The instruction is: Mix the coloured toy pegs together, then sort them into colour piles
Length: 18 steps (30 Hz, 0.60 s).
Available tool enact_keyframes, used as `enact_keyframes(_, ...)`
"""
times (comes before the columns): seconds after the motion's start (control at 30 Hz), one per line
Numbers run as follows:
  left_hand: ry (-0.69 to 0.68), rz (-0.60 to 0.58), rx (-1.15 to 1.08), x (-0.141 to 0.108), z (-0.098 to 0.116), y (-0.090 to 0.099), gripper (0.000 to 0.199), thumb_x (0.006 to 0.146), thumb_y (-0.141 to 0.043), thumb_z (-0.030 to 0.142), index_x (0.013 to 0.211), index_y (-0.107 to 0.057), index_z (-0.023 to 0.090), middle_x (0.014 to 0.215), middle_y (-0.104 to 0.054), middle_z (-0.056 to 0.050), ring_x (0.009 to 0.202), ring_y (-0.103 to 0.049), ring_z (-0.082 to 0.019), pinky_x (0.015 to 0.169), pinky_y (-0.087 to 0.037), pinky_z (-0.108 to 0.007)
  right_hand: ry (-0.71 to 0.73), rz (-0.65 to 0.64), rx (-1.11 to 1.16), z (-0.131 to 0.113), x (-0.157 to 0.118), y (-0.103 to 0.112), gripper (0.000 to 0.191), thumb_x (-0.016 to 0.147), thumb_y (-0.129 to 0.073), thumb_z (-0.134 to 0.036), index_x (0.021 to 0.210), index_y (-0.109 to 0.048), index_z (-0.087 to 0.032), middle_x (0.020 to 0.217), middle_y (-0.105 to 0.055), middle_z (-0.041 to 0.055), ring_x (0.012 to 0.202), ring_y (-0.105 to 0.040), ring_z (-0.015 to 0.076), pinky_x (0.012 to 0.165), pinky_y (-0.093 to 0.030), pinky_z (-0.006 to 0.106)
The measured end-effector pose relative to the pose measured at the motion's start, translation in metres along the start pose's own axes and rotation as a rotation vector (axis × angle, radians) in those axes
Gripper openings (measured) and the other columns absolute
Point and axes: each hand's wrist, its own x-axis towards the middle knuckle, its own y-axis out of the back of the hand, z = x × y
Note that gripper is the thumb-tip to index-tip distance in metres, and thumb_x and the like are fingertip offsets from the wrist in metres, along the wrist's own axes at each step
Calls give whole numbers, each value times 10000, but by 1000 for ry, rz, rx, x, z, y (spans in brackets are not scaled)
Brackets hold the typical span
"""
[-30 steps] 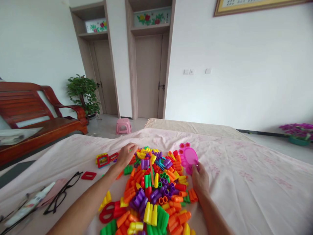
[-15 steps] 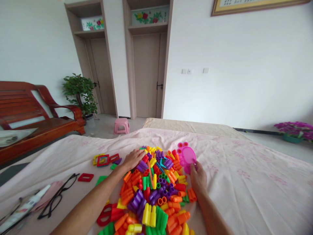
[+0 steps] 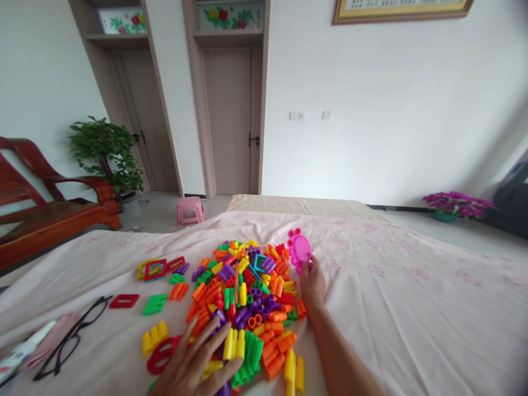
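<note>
A big pile of plastic building blocks [image 3: 251,291] in orange, purple, green, yellow and red lies on the cloth. My left hand [image 3: 198,352] is over the near left part of the pile, fingers spread, with nothing held that I can see. Beneath and beside its fingers are a yellow block [image 3: 234,344], a green block [image 3: 249,360] and a red ring-shaped piece [image 3: 160,355]. At the pile's right side my right hand [image 3: 313,281] is closed on a pink paw-shaped plastic piece [image 3: 302,249], its small round cups pointing away from me.
Left of the pile lie red frame pieces [image 3: 124,301], a green block [image 3: 155,304], black glasses [image 3: 70,344] and a white tube [image 3: 27,349]. A patterned cloth [image 3: 412,308] covers the surface. A pink stool [image 3: 190,210] and a wooden bench [image 3: 61,192] stand beyond.
My left hand has come back from the far side of the pile to its near left side. The right hand still holds the pink piece. The view has turned slightly right.
</note>
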Motion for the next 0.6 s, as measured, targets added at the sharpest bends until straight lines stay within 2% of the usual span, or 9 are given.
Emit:
enact_keyframes(0.03,-36,20,22,1,3,-3,548,872,-511,451,1409,-406,420,1495,-401,-79,1374,-376,-321,1120,-350,-550,9,-21,-17,0,-1,0,548,889,-344,-409,1333,-525,-146,1076,-697,128,928,-643,242,741,-450,315)
enact_keyframes(0.1,-39,-16,28,7,0,-8,611,837,-543,506,1420,-401,390,1518,-361,-101,1376,-366,-338,1084,-394,-536,48,-75,-20,0,-1,0,529,902,-333,-397,1346,-518,-176,1082,-699,104,933,-648,230,756,-461,314)
enact_keyframes(0.2,26,-118,8,22,-17,-14,688,806,-599,509,1441,-361,390,1567,-265,-74,1387,-343,-338,1046,-439,-507,164,-144,18,3,-2,-4,503,904,-349,-386,1326,-544,-196,1104,-695,81,974,-642,218,817,-477,320)
enact_keyframes(0.27,42,-132,1,30,-32,-22,679,814,-587,539,1438,-351,413,1578,-243,-36,1391,-341,-318,1057,-435,-497,272,-172,41,5,-3,-7,485,898,-372,-375,1305,-567,-199,1125,-688,76,1015,-628,213,873,-476,326)
enact_keyframes(0.33,67,-129,-10,37,-45,-32,656,819,-564,575,1426,-363,429,1576,-249,-17,1389,-346,-300,1077,-418,-497,356,-173,58,6,-4,-10,471,894,-385,-364,1290,-580,-198,1152,-678,76,1050,-614,207,919,-466,329)
enact_keyframes(0.4,106,-112,-28,43,-51,-36,653,816,-561,588,1419,-382,415,1568,-268,-25,1388,-347,-297,1104,-384,-512,345,-137,68,7,-4,-12,474,898,-374,-357,1293,-576,-190,1179,-668,84,1060,-611,207,929,-465,332)
enact_keyframes(0.5,123,-95,-91,57,-37,-27,646,830,-557,542,1426,-392,353,1566,-272,-54,1410,-309,-304,1159,-293,-553,197,-58,47,7,-3,-12,503,909,-334,-354,1323,-549,-167,1170,-671,107,1026,-625,226,882,-482,346)
enact_keyframes(0.57,25,-82,-170,69,-11,-19,633,826,-552,534,1409,-421,325,1566,-270,-62,1425,-275,-318,1187,-220,-580,133,-38,7,7,0,-11,515,913,-316,-350,1337,-539,-159,1135,-680,117,996,-633,237,847,-487,352)
enact_keyframes(0.6,-71,-76,-203,75,5,-18,635,812,-555,570,1387,-448,324,1557,-290,-64,1429,-264,-324,1199,-176,-587,123,-41,-14,7,1,-11,516,913,-314,-346,1337,-540,-158,1122,-683,119,988,-634,240,838,-486,352)
